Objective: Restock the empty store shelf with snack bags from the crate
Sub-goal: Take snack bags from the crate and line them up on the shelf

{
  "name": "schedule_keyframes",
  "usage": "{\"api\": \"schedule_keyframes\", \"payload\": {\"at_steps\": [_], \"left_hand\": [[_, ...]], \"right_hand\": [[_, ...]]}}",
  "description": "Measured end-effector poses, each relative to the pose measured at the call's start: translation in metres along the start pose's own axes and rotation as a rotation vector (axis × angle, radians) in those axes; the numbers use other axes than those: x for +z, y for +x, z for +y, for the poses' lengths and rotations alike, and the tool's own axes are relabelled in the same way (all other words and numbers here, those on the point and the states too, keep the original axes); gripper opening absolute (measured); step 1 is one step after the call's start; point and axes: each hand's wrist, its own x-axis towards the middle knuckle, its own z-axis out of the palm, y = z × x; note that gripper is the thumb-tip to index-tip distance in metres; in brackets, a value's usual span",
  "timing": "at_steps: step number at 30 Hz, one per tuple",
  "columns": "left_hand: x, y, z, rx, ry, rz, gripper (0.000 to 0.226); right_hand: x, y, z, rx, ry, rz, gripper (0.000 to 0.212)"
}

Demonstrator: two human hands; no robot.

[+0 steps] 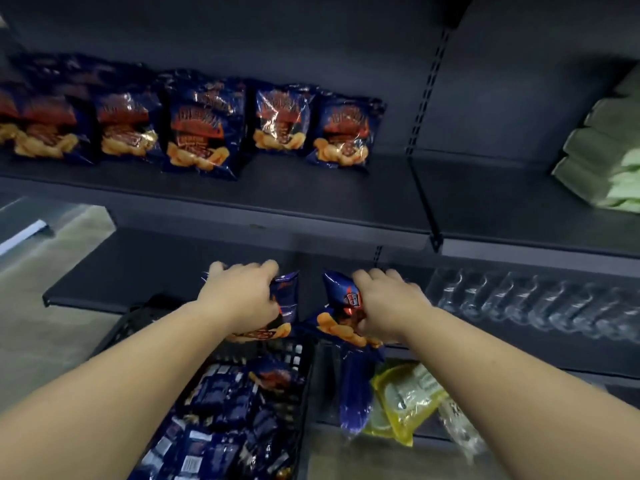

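My left hand (pixel 242 296) grips a dark blue snack bag (pixel 285 299) above the far end of the black crate (pixel 301 386). My right hand (pixel 384 303) grips a second blue snack bag (pixel 334 313) just to the right of it. Both bags are held in front of the lower dark shelf (pixel 138 271). Several matching blue bags (pixel 201 133) stand in a row on the upper shelf (pixel 277 206). The crate holds several more blue bags (pixel 221 417), lying mostly back side up.
Pale green packs (pixel 609 157) are stacked on the upper shelf at the right. Clear plastic bottles (pixel 526 303) line the lower right shelf. A yellow bag (pixel 405 396) and a blue bag (pixel 353 393) sit on a low shelf right of the crate. Floor shows at left.
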Motion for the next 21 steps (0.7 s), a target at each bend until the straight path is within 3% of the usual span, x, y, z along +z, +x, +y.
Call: {"api": "schedule_keyframes", "payload": {"at_steps": [7, 16, 21], "left_hand": [[-0.07, 0.012, 0.001, 0.029, 0.017, 0.174, 0.021], [-0.155, 0.05, -0.017, 0.077, -0.002, 0.295, 0.044], [-0.183, 0.073, -0.028, 0.097, -0.017, 0.259, 0.054]], "right_hand": [[-0.085, -0.01, 0.017, 0.001, -0.035, 0.13, 0.078], [-0.155, 0.016, 0.009, 0.088, -0.004, 0.253, 0.097], [-0.168, 0.032, -0.003, 0.145, 0.053, 0.315, 0.098]]}}
